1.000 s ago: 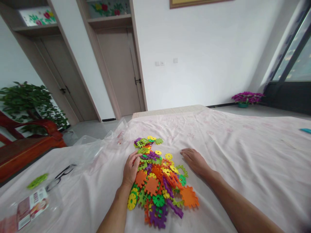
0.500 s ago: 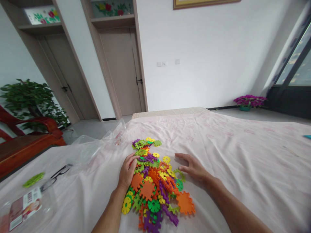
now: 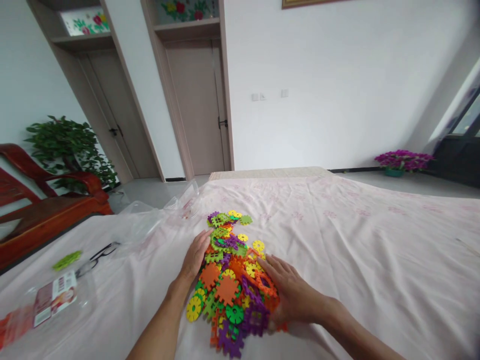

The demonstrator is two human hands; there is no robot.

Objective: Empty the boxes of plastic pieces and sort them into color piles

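A heap of flat plastic gear-shaped pieces (image 3: 228,272) in orange, purple, green and yellow lies on a pale pink bedsheet (image 3: 356,240). My left hand (image 3: 195,257) rests flat against the left side of the heap, fingers stretched out. My right hand (image 3: 290,295) lies on the heap's right side, fingers spread over orange and purple pieces. Neither hand grips a piece.
A crumpled clear plastic bag (image 3: 150,222) lies left of the heap. Farther left are black glasses (image 3: 98,257), a lone green piece (image 3: 66,260) and a printed packet (image 3: 52,300). A red wooden chair (image 3: 45,210) and a plant (image 3: 71,150) stand beyond the bed.
My right hand has slid left from the bare sheet onto the right side of the heap, pushing pieces inward. My left hand stayed at the heap's left side. The camera turned slightly left.
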